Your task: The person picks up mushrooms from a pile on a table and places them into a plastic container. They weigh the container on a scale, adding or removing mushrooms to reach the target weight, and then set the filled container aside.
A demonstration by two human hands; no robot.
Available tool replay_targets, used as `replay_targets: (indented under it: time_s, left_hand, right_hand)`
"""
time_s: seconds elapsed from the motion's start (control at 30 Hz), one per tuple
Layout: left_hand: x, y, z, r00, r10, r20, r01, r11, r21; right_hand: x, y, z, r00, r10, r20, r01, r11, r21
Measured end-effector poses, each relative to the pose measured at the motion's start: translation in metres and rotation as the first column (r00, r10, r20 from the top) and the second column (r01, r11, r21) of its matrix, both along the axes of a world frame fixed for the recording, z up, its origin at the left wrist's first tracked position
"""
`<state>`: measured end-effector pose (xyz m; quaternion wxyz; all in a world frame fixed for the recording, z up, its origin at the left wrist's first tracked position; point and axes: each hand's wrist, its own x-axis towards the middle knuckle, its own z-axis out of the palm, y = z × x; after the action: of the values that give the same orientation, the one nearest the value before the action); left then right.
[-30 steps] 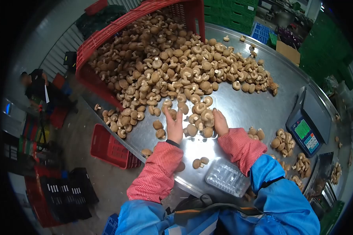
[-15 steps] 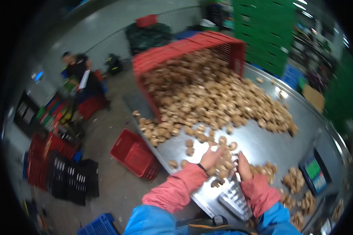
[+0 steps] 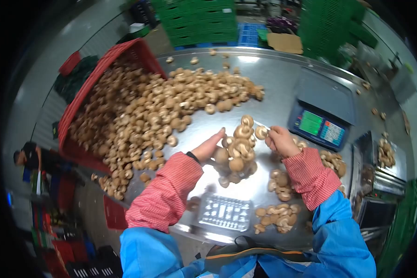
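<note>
A loose pile of brown mushrooms [image 3: 238,150] is between my hands over the metal table. My left hand [image 3: 208,147] cups the pile's left side, thumb up, its other fingers mostly hidden by mushrooms. My right hand [image 3: 282,141] is closed at the pile's right, with a single mushroom [image 3: 261,132] at its fingertips. Nearer to me lies a clear plastic punnet [image 3: 225,213] with a ridged base. Small mushroom groups sit to its right, one close by [image 3: 278,217] and another below my right hand [image 3: 280,184].
A tipped red crate [image 3: 67,127] spills a large mushroom heap [image 3: 171,99] across the metal table [image 3: 275,76]. A digital scale [image 3: 322,123] stands at the right. Green crates [image 3: 199,23] are stacked behind. Another person [image 3: 32,157] stands at far left.
My view has swung right, bringing the whole scale in. My hands have drawn apart, and the right one now pinches a mushroom. The punnet shows fully.
</note>
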<state>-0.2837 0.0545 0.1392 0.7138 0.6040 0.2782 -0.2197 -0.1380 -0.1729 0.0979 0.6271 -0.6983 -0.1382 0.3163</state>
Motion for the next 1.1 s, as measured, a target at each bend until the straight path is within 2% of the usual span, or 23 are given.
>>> replay_targets:
  time_s: [0.03,0.07,0.13,0.23,0.3,0.4,0.5,0.6,0.67,0.8,0.87,0.9,0.97,1.03,1.1]
  left_hand:
    - [0.014,-0.009,0.013,0.997,-0.078,0.011,0.078,0.997,0.014]
    - [0.032,-0.017,0.012,0.998,-0.064,0.001,0.064,0.996,0.061]
    - [0.073,-0.035,0.001,0.995,0.001,0.095,-0.009,0.996,0.086]
    - [0.147,-0.074,0.001,0.970,0.006,0.243,-0.028,0.996,0.087]
    - [0.198,-0.105,0.007,0.955,0.000,0.295,-0.050,0.986,0.162]
    - [0.272,-0.150,0.010,0.924,-0.051,0.378,-0.050,0.967,0.252]
    - [0.343,-0.176,-0.009,0.909,-0.099,0.405,-0.035,0.950,0.311]
    - [0.404,-0.187,-0.045,0.852,-0.207,0.481,-0.073,0.863,0.500]
    - [0.430,-0.193,-0.072,0.824,-0.165,0.542,-0.135,0.872,0.471]
    - [0.427,-0.201,-0.082,0.819,-0.093,0.565,-0.207,0.872,0.444]
    - [0.408,-0.193,-0.074,0.795,-0.072,0.602,-0.239,0.875,0.421]
    - [0.394,-0.186,-0.065,0.783,-0.061,0.620,-0.256,0.876,0.409]
    - [0.353,-0.175,-0.040,0.797,0.022,0.604,-0.241,0.928,0.285]
    - [0.313,-0.164,-0.030,0.750,0.112,0.652,-0.244,0.963,0.115]
    - [0.272,-0.145,-0.027,0.776,0.068,0.627,-0.223,0.960,0.172]
  right_hand:
    - [0.013,-0.015,0.003,0.999,-0.050,-0.010,0.050,0.998,0.031]
    - [0.031,-0.031,-0.002,0.995,-0.102,-0.005,0.102,0.993,0.060]
    - [0.060,-0.063,0.001,0.984,-0.176,0.010,0.174,0.980,0.095]
    - [0.104,-0.109,0.012,0.949,-0.302,0.089,0.300,0.953,0.033]
    - [0.140,-0.137,0.008,0.910,-0.382,0.161,0.379,0.924,0.051]
    - [0.190,-0.175,0.014,0.870,-0.458,0.181,0.465,0.885,0.003]
    - [0.240,-0.204,0.004,0.854,-0.497,0.153,0.506,0.862,-0.028]
    - [0.268,-0.221,-0.004,0.845,-0.525,0.099,0.532,0.844,-0.072]
    - [0.283,-0.229,-0.015,0.851,-0.517,0.096,0.525,0.845,-0.102]
    - [0.284,-0.238,-0.015,0.876,-0.464,0.128,0.482,0.852,-0.206]
    - [0.272,-0.245,-0.009,0.836,-0.463,0.294,0.532,0.816,-0.228]
    - [0.264,-0.248,-0.004,0.809,-0.453,0.374,0.556,0.797,-0.235]
    - [0.249,-0.250,0.006,0.733,-0.457,0.504,0.610,0.769,-0.190]
    - [0.232,-0.249,0.013,0.648,-0.431,0.628,0.637,0.758,-0.137]
    - [0.213,-0.243,0.019,0.543,-0.383,0.747,0.641,0.764,-0.075]
